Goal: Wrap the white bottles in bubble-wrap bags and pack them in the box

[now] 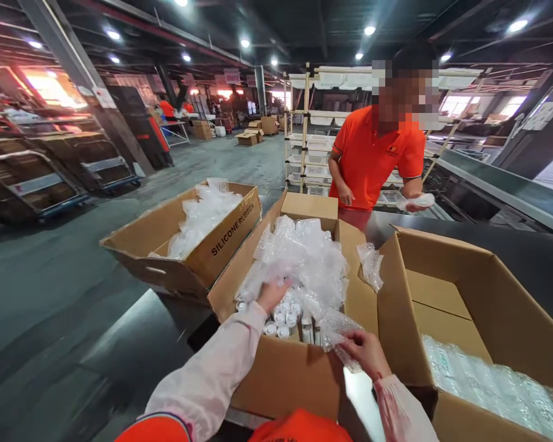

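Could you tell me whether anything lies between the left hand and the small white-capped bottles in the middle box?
Yes. A heap of clear bubble-wrap bags covers most of the middle box, and the left hand rests on its near edge. The white-capped bottles show just below it, partly uncovered.

We see an open cardboard box [286, 368], flaps up, heaped with crumpled clear bubble wrap [304, 258]. Beneath the wrap, at the box's near side, small white-capped bottles [283, 319] stand upright, packed close. A loose wrap piece [338, 334] drapes over the box's near-right edge.
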Motion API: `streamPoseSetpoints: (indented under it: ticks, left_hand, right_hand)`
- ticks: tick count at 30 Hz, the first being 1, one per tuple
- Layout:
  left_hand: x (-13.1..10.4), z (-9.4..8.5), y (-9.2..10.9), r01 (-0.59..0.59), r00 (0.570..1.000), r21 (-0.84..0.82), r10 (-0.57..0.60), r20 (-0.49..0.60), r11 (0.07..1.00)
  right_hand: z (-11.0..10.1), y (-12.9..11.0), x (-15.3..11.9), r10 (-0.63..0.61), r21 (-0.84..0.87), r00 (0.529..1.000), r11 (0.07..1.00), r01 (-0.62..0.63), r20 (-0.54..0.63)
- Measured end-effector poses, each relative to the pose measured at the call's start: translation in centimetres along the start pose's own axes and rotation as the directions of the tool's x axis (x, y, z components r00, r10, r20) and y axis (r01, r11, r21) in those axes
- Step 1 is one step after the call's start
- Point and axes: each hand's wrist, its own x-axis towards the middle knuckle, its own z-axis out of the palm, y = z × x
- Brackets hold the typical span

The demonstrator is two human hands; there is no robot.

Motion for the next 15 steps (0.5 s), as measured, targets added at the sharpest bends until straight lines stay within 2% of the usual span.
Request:
streamPoseSetpoints:
  ticks: [2,4,6,8,10,11,12,14,15]
  left_hand:
    - [2.8,-1.2,-0.2,-0.027,0.987,0.041,0.033,-0.156,0.999]
    - [5.8,-2.6,0.1,0.008,0.97,0.076,0.011,-0.243,0.997]
    - [8.6,-3.9,0.7,0.081,0.965,0.086,-0.057,-0.256,0.993]
    - [10.5,-4.5,1.7,0.088,0.974,0.096,-0.066,-0.215,0.991]
    - [10.6,-3.6,2.9,0.021,0.998,0.11,-0.014,-0.065,0.994]
    - [9.8,-2.5,3.4,-0.03,0.998,0.109,0.024,0.051,0.994]
    - [8.5,-1.0,3.9,-0.089,0.98,0.099,0.069,0.186,0.991]
    - [4.7,2.7,4.2,-0.178,0.889,0.063,0.134,0.437,0.982]
    - [2.7,4.6,4.1,-0.208,0.837,0.049,0.152,0.526,0.977]
  right_hand:
    - [0.0,-0.1,0.1,0.009,0.048,0.997,0.999,-0.005,-0.073]
    - [-0.2,-0.3,0.3,0.002,0.076,0.99,0.997,0.008,-0.14]
    - [-0.8,-0.4,0.3,0.013,0.082,0.981,0.997,0.003,-0.194]
    - [-1.7,-0.2,0.1,0.045,0.08,0.971,0.996,-0.027,-0.236]
    - [-2.7,0.3,-0.1,0.09,0.113,0.96,0.992,-0.061,-0.267]
    - [-3.0,0.5,-0.2,0.116,0.146,0.953,0.986,-0.077,-0.281]
    - [-3.3,0.8,-0.3,0.141,0.187,0.945,0.978,-0.088,-0.294]
    - [-3.6,1.3,-0.3,0.186,0.279,0.931,0.955,-0.096,-0.314]
    - [-3.6,1.4,-0.3,0.2,0.321,0.928,0.942,-0.095,-0.314]
